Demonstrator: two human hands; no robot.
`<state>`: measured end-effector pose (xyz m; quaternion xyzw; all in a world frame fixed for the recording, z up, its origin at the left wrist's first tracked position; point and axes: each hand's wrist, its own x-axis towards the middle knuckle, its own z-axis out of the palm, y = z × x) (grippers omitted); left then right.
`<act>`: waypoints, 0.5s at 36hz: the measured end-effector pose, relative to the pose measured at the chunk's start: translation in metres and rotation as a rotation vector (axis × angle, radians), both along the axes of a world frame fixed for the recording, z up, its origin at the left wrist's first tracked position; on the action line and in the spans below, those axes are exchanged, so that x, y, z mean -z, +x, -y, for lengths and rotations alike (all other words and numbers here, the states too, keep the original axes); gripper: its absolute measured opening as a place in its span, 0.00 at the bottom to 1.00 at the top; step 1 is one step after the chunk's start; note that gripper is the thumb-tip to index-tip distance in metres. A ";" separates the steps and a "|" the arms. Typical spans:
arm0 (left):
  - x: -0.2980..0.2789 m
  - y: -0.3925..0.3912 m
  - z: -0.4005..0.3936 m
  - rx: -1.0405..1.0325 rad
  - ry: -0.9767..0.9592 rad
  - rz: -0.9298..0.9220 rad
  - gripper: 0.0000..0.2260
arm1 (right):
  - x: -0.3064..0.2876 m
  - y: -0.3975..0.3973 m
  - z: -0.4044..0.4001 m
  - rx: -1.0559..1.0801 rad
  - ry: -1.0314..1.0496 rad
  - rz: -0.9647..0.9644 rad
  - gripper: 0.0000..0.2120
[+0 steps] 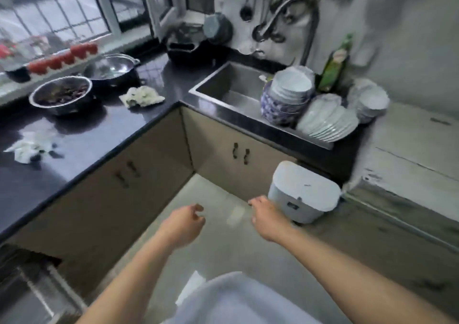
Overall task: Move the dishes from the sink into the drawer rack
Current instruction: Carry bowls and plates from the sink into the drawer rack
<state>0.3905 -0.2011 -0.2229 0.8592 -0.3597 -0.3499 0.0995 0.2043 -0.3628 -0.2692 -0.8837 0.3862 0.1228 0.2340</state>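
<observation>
No text or label is legible anywhere.

1. Stacked bowls [285, 97] and plates [327, 122] are crowding the sink's [211, 85] right end
2. Its left basin is lying open
3. A white bin [304, 192] is standing beside the floor gap

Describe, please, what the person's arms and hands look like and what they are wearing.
Both forearms are bare to the frame's edge, with no sleeves visible. The left hand and right hand show no gloves, watch or bracelet; rings cannot be told through blur. A pale garment covers the torso.
</observation>
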 end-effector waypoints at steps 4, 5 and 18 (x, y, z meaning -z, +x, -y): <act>-0.008 -0.059 0.084 0.131 -0.034 -0.034 0.17 | -0.007 -0.086 0.065 0.286 0.008 0.028 0.18; -0.010 -0.073 0.103 0.162 -0.048 -0.034 0.17 | -0.010 -0.107 0.080 0.351 0.011 0.044 0.17; -0.012 -0.088 0.243 0.210 -0.124 -0.045 0.15 | -0.014 -0.145 0.186 0.552 0.071 0.183 0.17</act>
